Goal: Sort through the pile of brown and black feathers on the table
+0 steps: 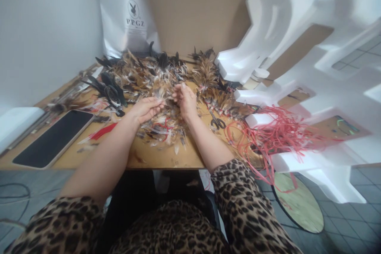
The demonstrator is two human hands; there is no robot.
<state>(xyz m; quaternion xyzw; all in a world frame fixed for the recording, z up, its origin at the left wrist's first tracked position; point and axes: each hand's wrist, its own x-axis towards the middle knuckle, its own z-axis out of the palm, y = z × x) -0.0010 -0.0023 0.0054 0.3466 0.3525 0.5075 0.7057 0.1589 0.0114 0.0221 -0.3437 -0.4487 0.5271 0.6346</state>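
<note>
My left hand (149,110) reaches over the middle of the table with thumb and fingers pinched on a small tuft of pale brown feathers (161,92). A short gap away, my right hand (186,102) is raised beside the same tuft. Its fingers are loosely bent and apart, and I see nothing held in them. Beneath both hands lies a loose heap of brown and white feathers (176,137) with bits of red string. Behind them spreads a larger pile of brown and black feathers (137,69).
Black-handled scissors (218,122) lie right of my right forearm. Tangled red ribbon (276,131) hangs over white foam pieces (262,39) at the right. A phone (55,137) lies at the left, near black feathers (108,89). A round stool (300,202) stands below.
</note>
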